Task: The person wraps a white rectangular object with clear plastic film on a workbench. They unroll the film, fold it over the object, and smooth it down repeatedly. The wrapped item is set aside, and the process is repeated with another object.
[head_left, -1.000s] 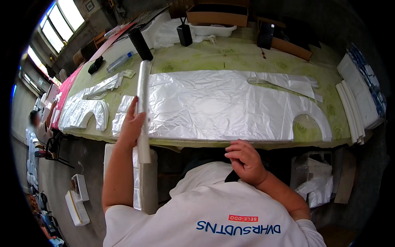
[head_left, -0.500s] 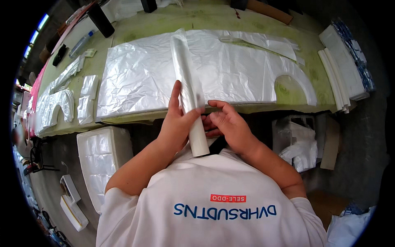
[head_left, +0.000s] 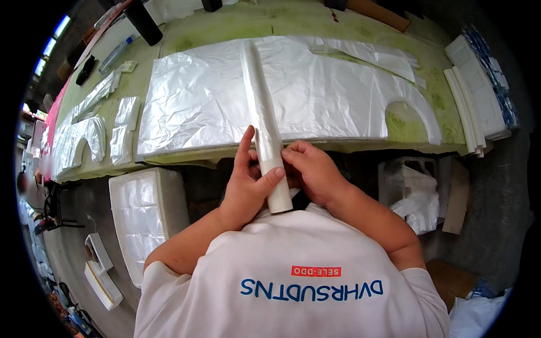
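A long roll of translucent plastic film (head_left: 260,101) slants from over the table down to my chest. My left hand (head_left: 248,183) grips its lower part from the left, the thumb lying across the front and the index finger stretched up along its side. My right hand (head_left: 315,172) is at the roll's right edge with thumb and index finger pressed together against it; its other fingers are partly hidden. Beneath the roll's upper part, a wide sheet of shiny clear plastic (head_left: 197,101) covers much of the green table (head_left: 282,22).
Cut plastic pieces (head_left: 84,141) and a bottle (head_left: 115,56) lie at the left. Below the table's front edge stand a plastic-covered stack (head_left: 138,214) and an open bin with plastic scraps (head_left: 414,191). White tubes (head_left: 465,110) lean near the right end.
My right hand has closed in on the roll's right edge, fingers now pinched there. My left thumb has moved lower, across the front of the roll. The view has shifted slightly.
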`<state>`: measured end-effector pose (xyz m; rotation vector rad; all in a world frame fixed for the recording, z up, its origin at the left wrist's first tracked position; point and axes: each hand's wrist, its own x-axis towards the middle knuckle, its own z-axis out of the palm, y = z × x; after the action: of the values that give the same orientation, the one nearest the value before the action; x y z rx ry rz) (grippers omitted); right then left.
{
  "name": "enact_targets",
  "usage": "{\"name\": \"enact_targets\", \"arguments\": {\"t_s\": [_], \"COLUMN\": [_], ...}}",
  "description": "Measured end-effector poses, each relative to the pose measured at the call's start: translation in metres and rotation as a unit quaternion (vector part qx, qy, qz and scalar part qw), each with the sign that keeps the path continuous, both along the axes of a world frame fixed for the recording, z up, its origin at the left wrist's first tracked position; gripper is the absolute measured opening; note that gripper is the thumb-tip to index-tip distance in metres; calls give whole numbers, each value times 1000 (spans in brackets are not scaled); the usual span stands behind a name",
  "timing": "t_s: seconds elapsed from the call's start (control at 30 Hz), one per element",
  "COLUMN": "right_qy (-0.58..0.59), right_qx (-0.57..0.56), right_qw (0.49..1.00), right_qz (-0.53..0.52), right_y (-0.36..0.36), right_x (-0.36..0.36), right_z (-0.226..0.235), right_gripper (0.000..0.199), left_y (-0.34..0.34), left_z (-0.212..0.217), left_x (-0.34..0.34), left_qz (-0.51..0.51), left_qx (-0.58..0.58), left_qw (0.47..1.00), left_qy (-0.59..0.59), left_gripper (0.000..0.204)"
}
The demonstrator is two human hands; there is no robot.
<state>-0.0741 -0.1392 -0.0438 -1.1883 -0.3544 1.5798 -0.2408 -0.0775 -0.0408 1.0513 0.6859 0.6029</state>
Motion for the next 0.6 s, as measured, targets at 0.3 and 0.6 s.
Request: {"name": "enact_targets", "arguments": {"t_s": [0.3, 0.6], "right_qy": [-7, -205], "right_qx": [19, 41], "right_qw": [999, 977], "right_qz": [-31, -36], "right_y": [2, -16], "right_x": [3, 42], "right_z": [4, 4], "right_gripper": [45, 42], "left_y": [3, 69], "left_z": [-4, 10], "left_x": [7, 29], "left_qz": [-54, -87], "left_qx": [-1, 336], "left_qw": [999, 917], "left_qy": [-4, 196], "left_gripper": [93, 88]}}
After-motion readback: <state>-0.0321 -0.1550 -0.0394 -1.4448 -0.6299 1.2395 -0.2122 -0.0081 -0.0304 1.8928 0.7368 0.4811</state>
